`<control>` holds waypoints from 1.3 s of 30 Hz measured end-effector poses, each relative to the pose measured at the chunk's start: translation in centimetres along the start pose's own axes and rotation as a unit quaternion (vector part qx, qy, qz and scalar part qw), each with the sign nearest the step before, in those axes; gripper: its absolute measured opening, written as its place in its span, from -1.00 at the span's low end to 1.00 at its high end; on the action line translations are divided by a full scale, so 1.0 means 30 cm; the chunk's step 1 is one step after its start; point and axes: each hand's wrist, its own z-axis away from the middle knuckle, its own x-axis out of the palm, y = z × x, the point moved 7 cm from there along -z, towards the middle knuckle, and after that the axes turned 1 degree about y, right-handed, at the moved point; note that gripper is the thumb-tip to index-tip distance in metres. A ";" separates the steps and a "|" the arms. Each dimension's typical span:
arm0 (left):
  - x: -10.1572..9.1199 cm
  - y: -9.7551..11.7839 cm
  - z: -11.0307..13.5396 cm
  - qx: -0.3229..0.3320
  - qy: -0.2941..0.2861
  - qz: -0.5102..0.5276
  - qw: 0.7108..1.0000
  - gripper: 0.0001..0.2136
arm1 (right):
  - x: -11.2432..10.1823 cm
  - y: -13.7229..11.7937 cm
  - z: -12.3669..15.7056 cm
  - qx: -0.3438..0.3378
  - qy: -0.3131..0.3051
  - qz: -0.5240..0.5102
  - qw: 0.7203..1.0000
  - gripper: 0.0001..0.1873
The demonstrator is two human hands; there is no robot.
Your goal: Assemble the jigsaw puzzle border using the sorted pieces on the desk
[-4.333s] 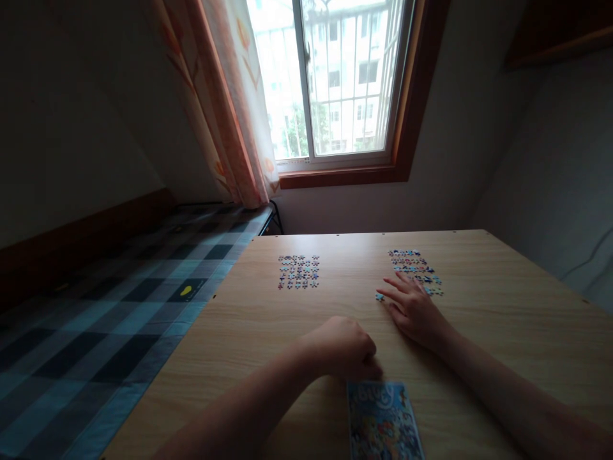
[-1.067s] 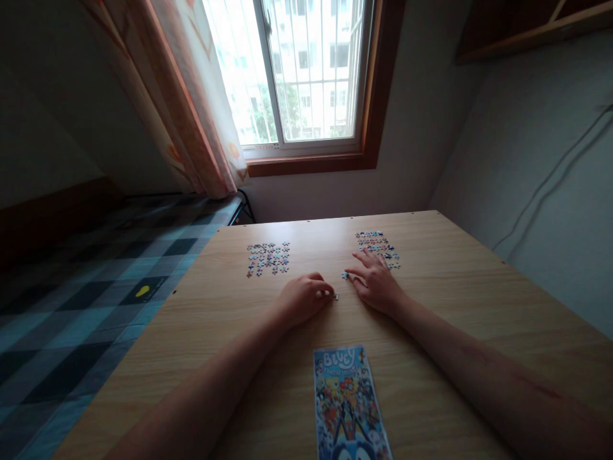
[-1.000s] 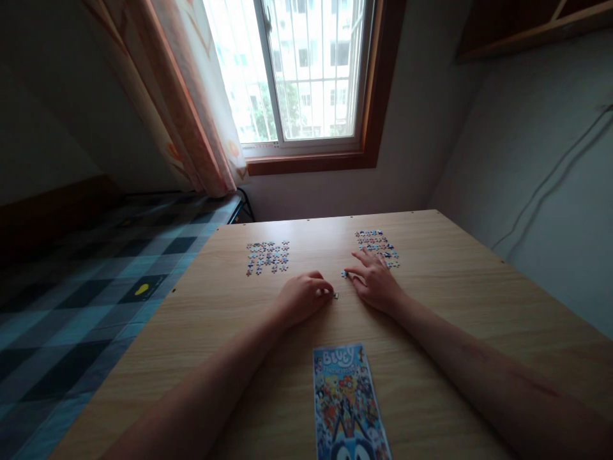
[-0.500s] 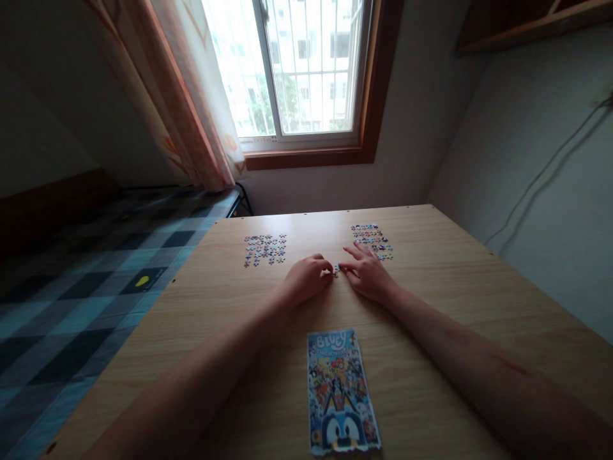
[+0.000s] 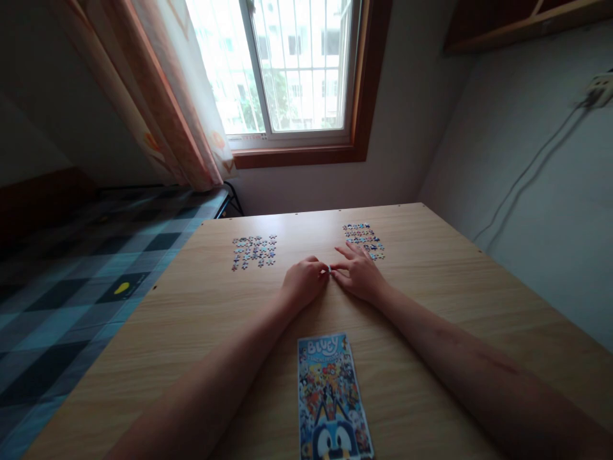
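Between my hands, a small pale-blue jigsaw puzzle piece [image 5: 329, 271] shows at the middle of the table; most of it is hidden by fingertips. My left hand [image 5: 306, 279] is curled, with thumb and forefinger pinching at its left side. From the right, my right hand [image 5: 358, 273] meets it with the thumb and a fingertip, while its other fingers stretch out toward the right group of puzzle pieces [image 5: 358, 233]. Whether one piece or two are between the fingers I cannot tell. Another group of puzzle pieces [image 5: 255, 250] lies in rows to the left.
A printed Bluey picture sheet [image 5: 332, 396] lies on the wooden table [image 5: 230, 345] between my forearms. To the left is a bed with a checked cover [image 5: 96, 300]. A window [image 5: 301, 70] and curtain [image 5: 158, 96] are behind; a cable [image 5: 531, 169] hangs on the right wall.
My hands have come closer together, and the piece between them shows less than before. The whole view has shifted slightly, so things appear further left.
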 end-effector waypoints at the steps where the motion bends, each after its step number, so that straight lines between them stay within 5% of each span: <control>1: -0.001 0.000 0.001 -0.003 -0.001 0.001 1.000 -0.76 | 0.001 0.000 0.000 0.000 0.000 -0.001 1.000 -0.75; 16: 0.000 0.006 0.002 0.014 0.013 -0.005 1.000 -0.77 | 0.015 0.013 -0.002 -0.006 0.003 -0.016 1.000 -0.76; 28: -0.013 0.006 0.011 -0.021 0.031 -0.007 0.999 -0.80 | -0.009 0.047 -0.004 0.019 0.082 -0.066 0.994 -0.71; 39: -0.008 -0.008 0.010 -0.011 0.034 -0.023 0.999 -0.80 | -0.011 0.035 0.007 0.050 0.046 -0.045 0.997 -0.81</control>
